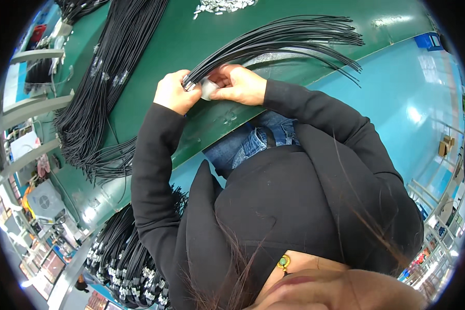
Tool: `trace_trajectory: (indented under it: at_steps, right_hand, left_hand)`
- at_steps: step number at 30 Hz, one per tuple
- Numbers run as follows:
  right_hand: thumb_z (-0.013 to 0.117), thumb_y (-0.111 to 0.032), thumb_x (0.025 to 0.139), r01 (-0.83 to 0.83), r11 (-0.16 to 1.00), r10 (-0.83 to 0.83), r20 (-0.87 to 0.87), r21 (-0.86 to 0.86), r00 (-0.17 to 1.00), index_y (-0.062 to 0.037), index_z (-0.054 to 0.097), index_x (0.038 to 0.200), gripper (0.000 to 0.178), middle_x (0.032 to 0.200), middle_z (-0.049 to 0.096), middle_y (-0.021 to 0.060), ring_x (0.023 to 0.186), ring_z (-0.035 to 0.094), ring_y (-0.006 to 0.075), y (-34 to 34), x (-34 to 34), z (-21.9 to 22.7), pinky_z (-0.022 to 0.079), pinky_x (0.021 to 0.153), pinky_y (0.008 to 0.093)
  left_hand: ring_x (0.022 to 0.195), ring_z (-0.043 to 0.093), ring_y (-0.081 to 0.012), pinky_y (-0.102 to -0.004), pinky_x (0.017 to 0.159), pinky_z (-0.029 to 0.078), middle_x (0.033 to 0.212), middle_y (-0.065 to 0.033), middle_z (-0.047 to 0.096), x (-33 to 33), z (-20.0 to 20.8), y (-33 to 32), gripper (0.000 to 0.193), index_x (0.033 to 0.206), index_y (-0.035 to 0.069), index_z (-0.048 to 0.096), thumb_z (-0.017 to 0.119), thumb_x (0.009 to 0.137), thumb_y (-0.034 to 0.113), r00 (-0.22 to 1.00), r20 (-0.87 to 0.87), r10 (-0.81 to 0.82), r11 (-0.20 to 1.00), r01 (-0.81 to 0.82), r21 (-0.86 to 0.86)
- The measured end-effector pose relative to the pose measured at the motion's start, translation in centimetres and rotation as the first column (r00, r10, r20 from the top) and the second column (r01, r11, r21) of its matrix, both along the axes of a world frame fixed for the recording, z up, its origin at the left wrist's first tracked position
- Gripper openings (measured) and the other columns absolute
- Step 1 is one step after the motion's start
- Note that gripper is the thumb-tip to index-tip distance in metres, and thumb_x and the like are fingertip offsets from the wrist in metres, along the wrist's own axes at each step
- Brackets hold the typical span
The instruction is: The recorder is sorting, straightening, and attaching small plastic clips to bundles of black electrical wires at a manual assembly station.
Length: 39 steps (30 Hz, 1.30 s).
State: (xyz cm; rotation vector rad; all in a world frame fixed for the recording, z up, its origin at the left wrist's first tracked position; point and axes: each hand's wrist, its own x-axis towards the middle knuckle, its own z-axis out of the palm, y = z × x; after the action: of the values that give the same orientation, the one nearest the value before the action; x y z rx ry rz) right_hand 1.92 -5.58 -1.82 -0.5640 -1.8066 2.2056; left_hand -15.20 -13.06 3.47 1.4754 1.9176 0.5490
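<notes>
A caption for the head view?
Left hand clasping a black cable bundle, right hand holding something white, at a green table.

To our right, we see a glossy blue floor (387, 88) with light glaring off it. A blue bin (428, 42) sits near the far end of the green worktable (186, 39), and brown cardboard boxes (446, 145) stand farther down that side. On our left, pale metal rails (33, 112) run one beyond another, with a grey machine (46, 202) bearing a round fan grille and, just above it, a crumpled pink item (43, 161).
</notes>
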Motion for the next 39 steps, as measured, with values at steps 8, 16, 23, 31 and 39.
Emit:
trace_trajectory:
  at_steps: [8,16,23,31,39]
  right_hand:
    - [0.063,-0.008,0.079,-0.029,0.995,0.039,0.109,-0.094,0.993,0.0032,0.046,0.115,0.042,0.105,0.057,0.0120,0.094,0.057,0.0174,0.9,0.8,-0.1,0.050,0.077,0.0282]
    - [0.059,-0.009,0.080,0.074,0.928,-0.070,0.025,-0.364,0.997,0.0006,0.046,0.114,0.038,0.105,0.056,0.0117,0.092,0.057,0.0167,0.2,0.7,-0.3,0.051,0.070,0.0265]
    - [0.058,-0.010,0.081,-0.036,0.969,0.031,-0.027,-0.244,0.999,-0.0024,0.047,0.116,0.037,0.104,0.056,0.0095,0.092,0.057,0.0157,0.0,-0.4,0.1,0.052,0.069,0.0255]
    - [0.053,-0.019,0.085,-0.043,0.940,0.087,0.116,-0.339,0.989,-0.0052,0.050,0.106,0.025,0.090,0.058,0.0084,0.072,0.059,0.0132,0.0,0.2,1.0,0.051,0.054,0.0230]
    - [0.050,-0.026,0.086,-0.088,0.790,0.145,0.045,-0.607,0.988,-0.0048,0.052,0.088,0.022,0.078,0.057,0.0088,0.059,0.059,0.0135,-0.6,0.4,0.2,0.047,0.044,0.0213]
  left_hand:
    - [0.052,0.056,-0.0233,-0.0335,0.054,0.044,0.057,-0.0140,0.056,0.2,1.0,0.2,0.013,0.069,0.000,0.057,0.058,0.068,0.012,0.996,-0.084,0.013,0.999,-0.009,0.050]
    - [0.051,0.054,-0.0204,-0.0322,0.054,0.044,0.057,-0.0112,0.055,-0.5,0.5,-0.1,0.015,0.072,-0.001,0.058,0.062,0.069,0.013,0.999,0.052,-0.010,1.000,0.009,0.016]
    - [0.053,0.056,-0.0208,-0.0323,0.054,0.045,0.059,-0.0111,0.057,0.4,-0.1,-0.4,0.016,0.077,0.000,0.061,0.063,0.069,0.014,0.989,0.142,-0.034,0.999,0.033,0.012]
    - [0.055,0.058,-0.0252,-0.0343,0.055,0.045,0.061,-0.0145,0.057,0.4,0.7,-0.5,0.014,0.072,0.000,0.059,0.061,0.068,0.013,1.000,-0.008,-0.030,0.999,0.030,0.039]
    - [0.051,0.054,-0.0246,-0.0341,0.054,0.044,0.057,-0.0142,0.054,0.3,0.2,-0.2,0.014,0.067,0.000,0.055,0.060,0.068,0.013,0.999,-0.019,-0.030,0.998,0.031,0.048]
